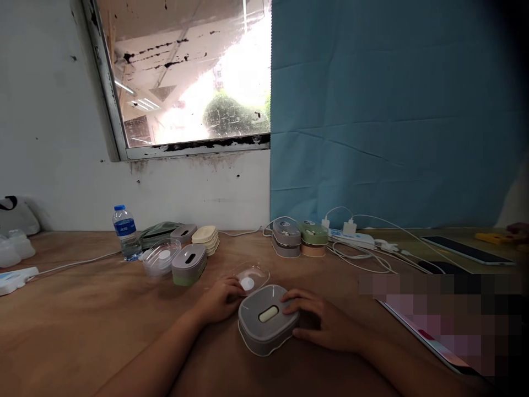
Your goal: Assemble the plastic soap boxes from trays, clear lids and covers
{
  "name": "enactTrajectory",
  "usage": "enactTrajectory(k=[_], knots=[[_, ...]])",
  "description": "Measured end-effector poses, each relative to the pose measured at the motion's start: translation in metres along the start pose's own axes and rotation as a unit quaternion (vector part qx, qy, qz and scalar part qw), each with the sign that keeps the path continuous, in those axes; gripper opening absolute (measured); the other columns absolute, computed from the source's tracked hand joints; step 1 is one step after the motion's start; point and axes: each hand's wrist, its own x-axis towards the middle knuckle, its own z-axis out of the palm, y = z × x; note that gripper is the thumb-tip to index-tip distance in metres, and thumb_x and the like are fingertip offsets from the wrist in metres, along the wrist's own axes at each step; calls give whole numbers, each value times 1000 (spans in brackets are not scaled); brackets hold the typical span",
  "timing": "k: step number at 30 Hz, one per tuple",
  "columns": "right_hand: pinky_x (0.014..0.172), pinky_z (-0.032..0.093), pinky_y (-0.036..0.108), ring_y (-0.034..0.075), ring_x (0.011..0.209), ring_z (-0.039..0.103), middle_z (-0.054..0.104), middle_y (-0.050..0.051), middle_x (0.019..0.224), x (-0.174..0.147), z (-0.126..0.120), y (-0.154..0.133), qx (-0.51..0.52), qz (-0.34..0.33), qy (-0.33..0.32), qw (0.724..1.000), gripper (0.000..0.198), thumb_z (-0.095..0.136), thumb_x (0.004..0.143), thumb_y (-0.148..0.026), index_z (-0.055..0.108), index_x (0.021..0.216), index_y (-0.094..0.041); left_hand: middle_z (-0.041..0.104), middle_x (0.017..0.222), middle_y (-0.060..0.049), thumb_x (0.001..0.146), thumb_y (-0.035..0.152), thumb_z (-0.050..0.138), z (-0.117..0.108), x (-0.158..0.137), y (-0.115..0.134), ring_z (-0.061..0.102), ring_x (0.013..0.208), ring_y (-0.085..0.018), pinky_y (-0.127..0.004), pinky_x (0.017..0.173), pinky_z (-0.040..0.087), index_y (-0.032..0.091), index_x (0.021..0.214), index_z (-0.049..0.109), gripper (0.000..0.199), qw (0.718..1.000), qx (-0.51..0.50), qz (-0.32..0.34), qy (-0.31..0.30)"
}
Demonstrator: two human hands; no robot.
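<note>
A grey rounded plastic box point(259, 317) with a cream oval piece in the slot of its top sits on the table in front of me. My right hand point(320, 320) grips its right side, fingers on the top and thumb against the wall. Just behind the box lies a clear plastic lid point(259, 274) with a white round disc point(247, 283). My left hand point(223, 298) has its curled fingers at the near left edge of this lid; the fingertips are partly hidden.
Clear lids point(157, 264), a grey-and-green box point(189, 264), cream trays point(206, 237) and a water bottle point(126, 234) stand back left. Grey point(286, 238) and green point(314, 237) boxes stand behind. Cables, a power strip point(353, 239), a phone point(467, 250) and a large screen point(430, 336) are at right.
</note>
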Motion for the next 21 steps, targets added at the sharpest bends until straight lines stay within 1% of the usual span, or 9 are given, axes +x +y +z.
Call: enactTrajectory(k=[2,5,8,14,18,21], knots=[[92,38,39,24,107,48,50,8,115,0,0,-2,9,-11,-12,1000,31,60,72,-37,59,100,-23,64,92,-5,81,29,46,3,4,-4,55,90,-19,-30,83,38,23,93,65,23,1000,20,-8,9],[92,38,39,23,107,48,51,7,114,-1,-1,-6,14,-17,-24,999,31,61,71,-35,59,99,-23,65,89,-6,81,30,43,8,16,-12,57,83,-18,-29,78,39,21,90,65,25,992,84,-82,51],[92,38,38,23,106,49,51,7,114,0,-1,-9,12,-19,-24,999,30,61,70,-35,59,98,-23,65,90,-6,81,31,42,12,35,-25,57,84,-20,-29,78,39,21,90,65,26,980,126,-140,70],[92,38,35,22,106,48,49,6,114,0,-2,-14,11,-15,-22,1000,31,62,69,-29,57,99,-22,64,94,-9,82,27,41,16,73,-61,56,89,-21,-31,81,37,18,90,64,26,964,154,-198,89],[92,38,33,21,106,48,49,6,114,0,-4,-17,4,-14,-26,1000,32,61,69,-28,56,100,-22,62,98,-12,81,24,40,16,86,-81,55,93,-23,-33,84,36,14,95,62,27,957,158,-220,105],[92,38,33,20,106,48,49,6,114,0,-4,-17,-1,-21,-22,1000,32,61,70,-28,56,100,-22,62,101,-13,79,22,43,15,90,-91,55,94,-23,-33,85,36,12,100,59,28,956,148,-226,112]])
